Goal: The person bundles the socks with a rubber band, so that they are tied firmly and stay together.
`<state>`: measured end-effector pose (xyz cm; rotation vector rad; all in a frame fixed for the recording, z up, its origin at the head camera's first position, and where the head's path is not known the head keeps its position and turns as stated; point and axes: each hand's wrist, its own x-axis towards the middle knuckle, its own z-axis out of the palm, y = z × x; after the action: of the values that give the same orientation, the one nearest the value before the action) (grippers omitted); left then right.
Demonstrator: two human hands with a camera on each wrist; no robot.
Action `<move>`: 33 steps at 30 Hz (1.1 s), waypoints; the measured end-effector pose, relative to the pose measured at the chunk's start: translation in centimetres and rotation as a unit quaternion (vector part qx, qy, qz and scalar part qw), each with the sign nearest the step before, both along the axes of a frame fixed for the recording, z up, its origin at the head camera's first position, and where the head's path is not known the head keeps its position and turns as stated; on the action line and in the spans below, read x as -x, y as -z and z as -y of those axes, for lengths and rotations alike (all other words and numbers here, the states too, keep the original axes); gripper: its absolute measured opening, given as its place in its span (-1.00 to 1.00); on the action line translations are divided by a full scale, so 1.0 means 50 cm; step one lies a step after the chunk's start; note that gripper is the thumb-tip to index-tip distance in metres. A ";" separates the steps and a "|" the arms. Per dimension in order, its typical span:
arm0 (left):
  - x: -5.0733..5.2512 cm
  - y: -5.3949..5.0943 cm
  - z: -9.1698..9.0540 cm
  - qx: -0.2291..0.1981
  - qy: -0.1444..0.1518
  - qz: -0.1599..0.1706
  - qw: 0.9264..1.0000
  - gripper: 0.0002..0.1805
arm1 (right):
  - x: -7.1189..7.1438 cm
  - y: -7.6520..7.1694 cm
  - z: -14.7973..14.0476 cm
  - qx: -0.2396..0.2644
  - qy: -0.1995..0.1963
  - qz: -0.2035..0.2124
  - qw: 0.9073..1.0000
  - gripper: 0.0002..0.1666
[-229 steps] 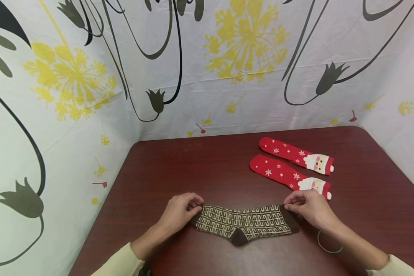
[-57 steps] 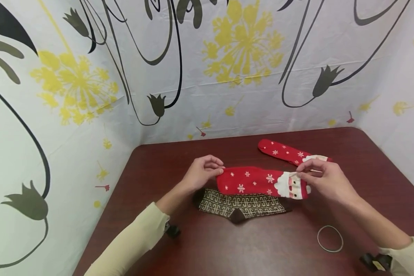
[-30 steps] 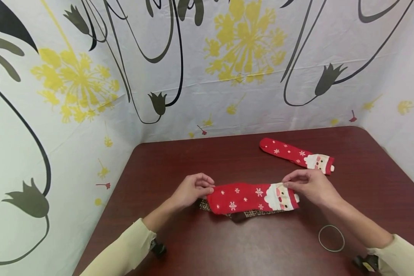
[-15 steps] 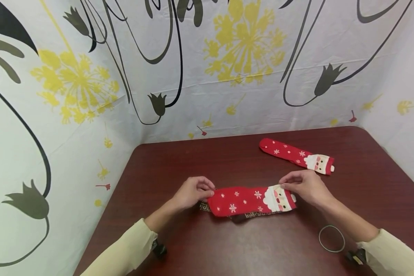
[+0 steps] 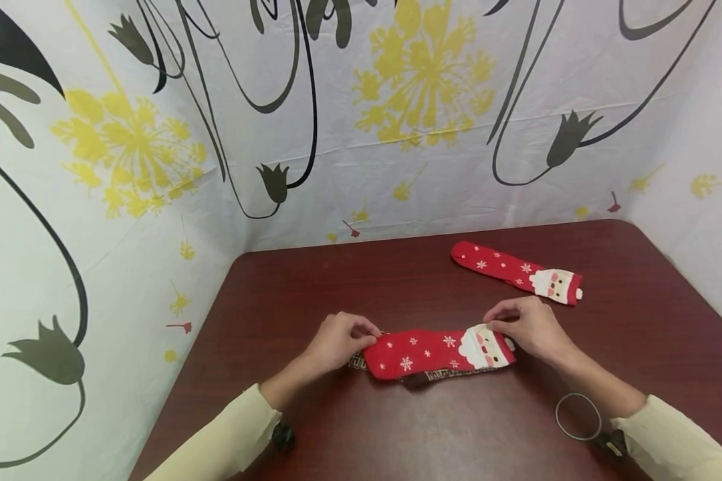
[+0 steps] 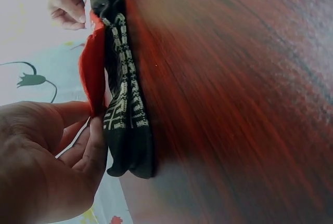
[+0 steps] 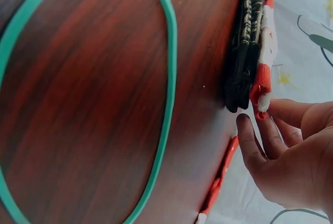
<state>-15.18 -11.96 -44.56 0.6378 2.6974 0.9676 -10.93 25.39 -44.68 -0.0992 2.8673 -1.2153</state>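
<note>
A red sock [image 5: 428, 352] with snowflakes and a Santa face lies across the dark patterned sock layers [image 5: 451, 374], which show only along the near edge and left end in the head view. My left hand [image 5: 341, 339] pinches the red sock's toe end. At the cuff end, my right hand [image 5: 532, 327] pinches the upper corner beside the Santa face. From the left wrist, two dark patterned layers [image 6: 125, 78] are visible under the red sock [image 6: 92, 73]. The cuffs, dark [image 7: 240, 78] and red, come close together in the right wrist view.
A second red Santa sock [image 5: 505, 266] lies at the back right of the brown table [image 5: 313, 287]. A thin green ring [image 5: 557, 415] rests on the table near my right forearm. Patterned cloth walls [image 5: 325, 133] stand behind the table and at both sides.
Earlier my hands held the patterned sock, and both red socks lay back right. The nearer red sock has since come over onto the patterned one, and lately it has lowered slightly.
</note>
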 end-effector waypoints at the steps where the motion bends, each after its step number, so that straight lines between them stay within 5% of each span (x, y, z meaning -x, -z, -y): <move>1: -0.001 0.000 -0.001 0.003 0.000 -0.005 1.000 -0.89 | 0.001 0.002 -0.001 -0.002 -0.001 0.000 1.000 -0.88; 18: 0.003 0.020 -0.005 0.020 0.021 -0.053 0.998 -0.91 | 0.004 0.019 -0.003 -0.011 -0.006 -0.017 1.000 -0.89; 33: 0.003 0.023 0.000 0.028 0.032 -0.057 0.997 -0.90 | 0.010 0.025 -0.005 -0.012 -0.008 -0.009 1.000 -0.89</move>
<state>-15.35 -11.93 -45.74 0.7856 2.7729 0.8611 -11.42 25.62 -45.94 -0.1330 2.8893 -1.1820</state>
